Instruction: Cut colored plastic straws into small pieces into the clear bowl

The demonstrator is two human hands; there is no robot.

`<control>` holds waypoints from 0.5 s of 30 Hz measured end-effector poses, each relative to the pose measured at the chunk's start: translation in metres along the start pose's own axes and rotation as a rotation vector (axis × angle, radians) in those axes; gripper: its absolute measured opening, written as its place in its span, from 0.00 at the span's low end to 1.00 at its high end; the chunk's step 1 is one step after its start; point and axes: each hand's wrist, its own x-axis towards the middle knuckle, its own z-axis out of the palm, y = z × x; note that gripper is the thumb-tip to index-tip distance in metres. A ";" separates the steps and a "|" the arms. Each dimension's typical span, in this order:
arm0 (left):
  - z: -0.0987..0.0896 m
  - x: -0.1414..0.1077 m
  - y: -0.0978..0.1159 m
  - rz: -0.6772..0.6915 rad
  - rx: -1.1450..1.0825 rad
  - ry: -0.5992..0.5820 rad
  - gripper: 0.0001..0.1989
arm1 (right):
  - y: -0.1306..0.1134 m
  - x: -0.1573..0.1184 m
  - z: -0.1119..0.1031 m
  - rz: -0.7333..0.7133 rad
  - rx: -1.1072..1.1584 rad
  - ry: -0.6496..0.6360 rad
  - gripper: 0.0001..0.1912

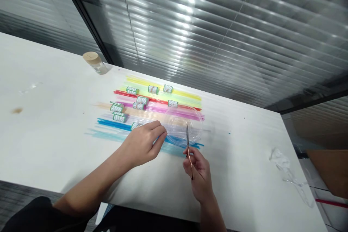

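My right hand (198,174) is wrapped round the copper-coloured handles of a pair of scissors (187,141), whose blades point away over a clear round plastic bowl (196,125). My left hand (146,141) is pinched at the bowl's left side; a thin clear strand seems to run from its fingertips toward the blades, but it is faint. Beneath and behind lie bundles of coloured sticks: yellow (187,95), red (123,93), purple (157,108), blue (112,124) and pale blue (104,135). Several small patterned paper rolls (153,89) rest on them.
A jar with a wooden lid (95,62) stands at the white table's (54,134) back edge. Crumpled clear plastic (281,159) lies on the right. Window blinds (190,18) rise behind the table, and a cardboard box (330,170) is beyond its right edge.
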 end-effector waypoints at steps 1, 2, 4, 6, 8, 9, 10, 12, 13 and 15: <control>0.000 0.000 0.000 0.002 0.003 0.006 0.15 | 0.001 0.000 0.000 -0.003 -0.003 0.001 0.15; 0.000 -0.001 0.000 0.003 0.007 0.012 0.15 | 0.001 0.001 0.000 -0.006 -0.005 0.001 0.15; 0.000 -0.001 0.000 -0.001 0.014 0.021 0.15 | 0.003 0.001 0.000 -0.008 -0.010 -0.002 0.14; 0.000 0.000 0.000 -0.005 0.017 0.023 0.15 | 0.004 0.001 0.000 -0.004 -0.018 -0.009 0.15; 0.001 0.000 -0.001 -0.008 0.014 0.021 0.15 | 0.005 0.001 -0.001 0.005 -0.026 -0.012 0.15; 0.001 0.001 -0.001 -0.008 0.012 0.019 0.15 | 0.005 0.001 -0.001 0.009 -0.028 -0.012 0.15; 0.001 0.001 -0.001 -0.009 0.011 0.016 0.15 | 0.006 0.001 -0.001 0.013 -0.029 -0.012 0.15; 0.002 0.001 -0.001 -0.015 0.013 0.008 0.15 | 0.006 0.001 0.000 0.022 -0.025 -0.014 0.15; 0.002 0.001 -0.001 -0.018 0.017 0.006 0.15 | 0.005 0.000 0.000 0.024 -0.019 -0.016 0.15; 0.001 0.000 0.000 -0.024 0.028 0.003 0.15 | 0.005 0.000 0.000 0.024 0.001 -0.015 0.15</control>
